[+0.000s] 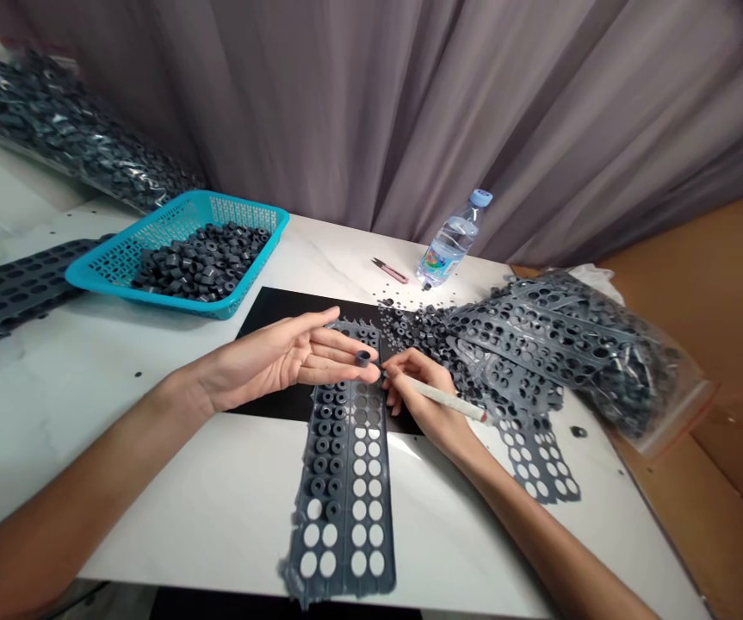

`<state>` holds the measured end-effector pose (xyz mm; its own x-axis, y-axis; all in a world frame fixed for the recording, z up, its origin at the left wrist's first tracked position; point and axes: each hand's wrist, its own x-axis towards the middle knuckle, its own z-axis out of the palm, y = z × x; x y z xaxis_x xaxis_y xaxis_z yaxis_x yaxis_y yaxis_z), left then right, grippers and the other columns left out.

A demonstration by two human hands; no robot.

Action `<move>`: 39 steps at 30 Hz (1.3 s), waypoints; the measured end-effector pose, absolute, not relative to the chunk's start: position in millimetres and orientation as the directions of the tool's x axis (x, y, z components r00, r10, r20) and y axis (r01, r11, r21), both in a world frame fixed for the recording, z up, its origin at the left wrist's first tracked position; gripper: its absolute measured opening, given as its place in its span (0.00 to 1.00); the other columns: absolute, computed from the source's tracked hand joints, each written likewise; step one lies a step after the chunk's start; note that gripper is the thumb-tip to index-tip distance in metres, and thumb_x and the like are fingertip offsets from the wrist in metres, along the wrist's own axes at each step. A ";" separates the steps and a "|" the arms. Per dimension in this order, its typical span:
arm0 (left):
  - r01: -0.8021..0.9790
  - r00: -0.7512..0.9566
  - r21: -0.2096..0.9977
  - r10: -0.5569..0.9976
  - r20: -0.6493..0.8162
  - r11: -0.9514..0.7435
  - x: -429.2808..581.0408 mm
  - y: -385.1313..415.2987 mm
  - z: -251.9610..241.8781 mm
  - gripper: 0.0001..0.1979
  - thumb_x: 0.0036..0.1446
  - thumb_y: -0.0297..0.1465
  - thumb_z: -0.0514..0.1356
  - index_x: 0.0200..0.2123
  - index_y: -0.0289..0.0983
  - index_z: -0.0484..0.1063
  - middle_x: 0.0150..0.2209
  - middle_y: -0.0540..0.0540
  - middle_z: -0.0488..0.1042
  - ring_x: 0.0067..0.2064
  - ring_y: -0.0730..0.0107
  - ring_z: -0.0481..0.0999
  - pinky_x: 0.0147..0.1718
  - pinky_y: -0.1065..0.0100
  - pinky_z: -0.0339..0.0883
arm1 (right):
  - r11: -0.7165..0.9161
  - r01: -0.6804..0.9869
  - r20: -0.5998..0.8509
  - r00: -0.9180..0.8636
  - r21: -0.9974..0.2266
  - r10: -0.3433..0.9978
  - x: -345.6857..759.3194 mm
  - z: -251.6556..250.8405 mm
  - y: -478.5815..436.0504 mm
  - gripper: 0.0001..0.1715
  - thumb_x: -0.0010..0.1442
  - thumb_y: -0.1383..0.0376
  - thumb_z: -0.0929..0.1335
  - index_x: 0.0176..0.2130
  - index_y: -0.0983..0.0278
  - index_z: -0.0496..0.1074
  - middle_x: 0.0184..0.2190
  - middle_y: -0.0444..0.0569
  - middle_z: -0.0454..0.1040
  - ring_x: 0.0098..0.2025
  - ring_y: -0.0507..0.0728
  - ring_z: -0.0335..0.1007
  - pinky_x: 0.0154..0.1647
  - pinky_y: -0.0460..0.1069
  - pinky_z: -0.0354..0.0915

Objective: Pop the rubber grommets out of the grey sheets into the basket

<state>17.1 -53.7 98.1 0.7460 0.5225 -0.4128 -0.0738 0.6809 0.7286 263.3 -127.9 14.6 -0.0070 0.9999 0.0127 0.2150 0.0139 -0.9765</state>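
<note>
My left hand [300, 353] is palm up with its fingers stretched out, and a small dark rubber ring [363, 358] rests on the fingers. Beneath it lies a long grey rubber sheet [348, 491] with rows of round holes; ring-shaped pieces sit in part of its left columns. The sheet's far part crosses a black mat [281, 301]. My right hand [426, 392], just right of the left fingertips, has its fingers closed round a white pen-like tool [445, 399]. Whether its fingertips also pinch a small piece is unclear.
A blue basket [235, 308] of dark rings stands at the back left, near a filled bag [67, 129] and stacked sheets [15, 284]. Small scissors [389, 270] and a bottle [452, 245] stand behind; scraps and a bag of punched sheets [609, 362] lie right.
</note>
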 end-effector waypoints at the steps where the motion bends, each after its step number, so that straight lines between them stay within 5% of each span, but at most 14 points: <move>1: -0.084 0.751 0.699 0.506 -0.424 0.710 18.4 -54.0 97.6 0.27 0.77 0.39 0.49 0.50 0.24 0.82 0.49 0.29 0.83 0.45 0.64 0.88 0.49 0.77 0.78 | 0.013 0.214 0.012 -0.008 -0.977 1.000 263.4 14.8 -127.9 0.09 0.69 0.59 0.68 0.40 0.63 0.72 0.26 0.42 0.74 0.23 0.51 0.69 0.23 0.45 0.69; 7: -0.124 0.768 0.595 0.457 -0.450 0.794 27.0 -59.5 95.1 0.24 0.77 0.33 0.49 0.47 0.20 0.81 0.48 0.24 0.83 0.43 0.66 0.88 0.46 0.80 0.78 | 0.002 0.237 0.000 -0.006 -0.972 1.000 263.6 15.5 -128.2 0.10 0.69 0.58 0.68 0.40 0.62 0.72 0.24 0.41 0.73 0.22 0.51 0.69 0.24 0.45 0.67; 20: -0.079 0.760 0.711 0.504 -0.411 0.699 24.6 -60.7 93.9 0.22 0.75 0.36 0.54 0.46 0.25 0.83 0.49 0.30 0.84 0.50 0.62 0.86 0.51 0.77 0.77 | 0.008 0.236 0.006 -0.007 -0.972 1.000 262.6 17.2 -128.2 0.07 0.68 0.60 0.68 0.39 0.62 0.72 0.24 0.41 0.73 0.22 0.51 0.69 0.23 0.45 0.67; 25: -0.009 0.675 0.915 0.678 -0.292 0.404 13.9 -55.5 98.6 0.20 0.72 0.41 0.59 0.49 0.31 0.82 0.49 0.34 0.84 0.54 0.55 0.84 0.57 0.63 0.77 | 0.002 0.217 0.001 -0.005 -0.976 1.000 262.9 14.9 -127.8 0.05 0.67 0.63 0.67 0.40 0.62 0.72 0.26 0.41 0.72 0.23 0.51 0.69 0.22 0.45 0.68; 28: 0.127 0.426 0.989 0.897 -0.120 0.073 -7.7 -39.8 100.8 0.19 0.70 0.43 0.61 0.50 0.34 0.81 0.49 0.38 0.85 0.51 0.55 0.85 0.58 0.57 0.76 | -0.010 0.227 -0.009 0.007 -0.974 1.000 262.1 15.8 -127.9 0.04 0.66 0.64 0.67 0.39 0.62 0.72 0.26 0.42 0.73 0.23 0.51 0.70 0.22 0.45 0.68; 30: 0.276 0.158 0.947 0.980 0.123 -0.163 -28.9 -25.5 99.6 0.19 0.69 0.43 0.62 0.50 0.34 0.80 0.49 0.42 0.85 0.49 0.57 0.85 0.58 0.57 0.75 | -0.012 0.232 -0.010 0.010 -0.973 1.000 261.3 16.9 -128.0 0.05 0.66 0.64 0.67 0.39 0.62 0.73 0.26 0.42 0.73 0.23 0.51 0.70 0.22 0.45 0.68; 33: 0.496 -0.066 0.800 0.903 0.424 -0.339 -65.2 -4.4 91.7 0.21 0.70 0.44 0.59 0.54 0.34 0.76 0.52 0.47 0.83 0.51 0.59 0.83 0.54 0.57 0.74 | -0.001 0.233 0.001 0.009 -0.972 1.000 260.6 17.1 -128.1 0.05 0.66 0.63 0.67 0.40 0.62 0.73 0.27 0.42 0.73 0.23 0.51 0.69 0.22 0.45 0.68; 35: 0.667 -0.051 0.660 0.862 0.504 -0.347 -87.5 6.9 83.4 0.23 0.74 0.43 0.50 0.54 0.32 0.75 0.47 0.49 0.85 0.60 0.57 0.77 0.49 0.59 0.68 | 0.007 0.235 0.009 0.005 -0.972 1.000 260.8 16.2 -128.2 0.06 0.66 0.62 0.67 0.40 0.62 0.73 0.27 0.42 0.73 0.24 0.51 0.70 0.22 0.45 0.68; 37: 0.801 0.076 0.494 0.875 0.478 -0.339 -104.6 15.4 75.2 0.29 0.77 0.40 0.39 0.45 0.30 0.76 0.38 0.51 0.84 0.72 0.53 0.60 0.43 0.61 0.58 | 0.010 0.238 0.011 0.001 -0.971 1.000 261.4 15.4 -128.4 0.06 0.66 0.62 0.67 0.40 0.62 0.73 0.28 0.42 0.73 0.24 0.51 0.70 0.22 0.45 0.69; 39: 0.811 0.146 0.432 0.851 0.504 -0.395 -113.2 20.6 70.1 0.28 0.78 0.39 0.40 0.39 0.29 0.74 0.35 0.49 0.82 0.77 0.52 0.42 0.39 0.61 0.48 | 0.012 0.238 0.013 0.004 -0.971 1.000 261.8 15.1 -128.5 0.06 0.66 0.61 0.68 0.40 0.62 0.73 0.28 0.43 0.73 0.24 0.51 0.70 0.22 0.45 0.69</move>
